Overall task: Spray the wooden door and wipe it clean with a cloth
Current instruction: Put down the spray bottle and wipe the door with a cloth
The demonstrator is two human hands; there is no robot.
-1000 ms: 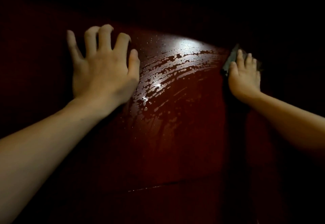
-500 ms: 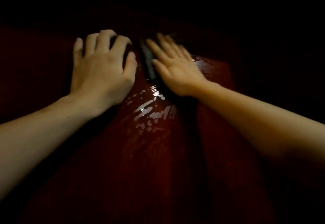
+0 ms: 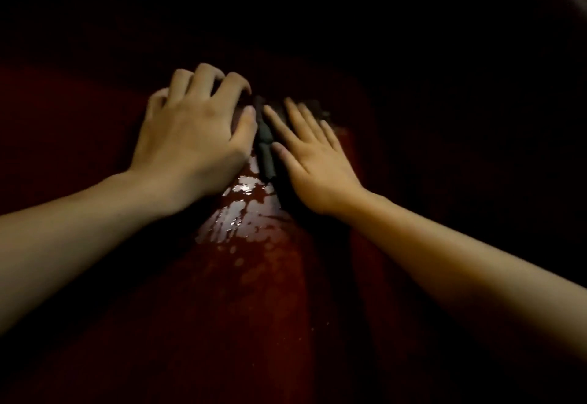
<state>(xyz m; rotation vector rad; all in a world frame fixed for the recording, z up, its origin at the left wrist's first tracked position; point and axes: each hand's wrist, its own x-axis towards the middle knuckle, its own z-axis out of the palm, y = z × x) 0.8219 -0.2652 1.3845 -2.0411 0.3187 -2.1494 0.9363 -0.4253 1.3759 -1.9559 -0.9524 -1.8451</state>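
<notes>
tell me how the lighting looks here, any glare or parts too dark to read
Head view: very dim, with the top and edges almost black. Bright glare sits on the wet streaks of the red door below the two hands. The dark cloth under the right hand barely stands out; the left hand is lit clearly.

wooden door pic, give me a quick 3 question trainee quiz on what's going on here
1. True or false: the right hand lies flat on the cloth.
2. Which hand is braced on the wooden door with curled fingers? A) left hand B) right hand
3. Fill in: the wet patches shine on the door just ____ the two hands.

Key: 1 true; 2 A; 3 below
</notes>
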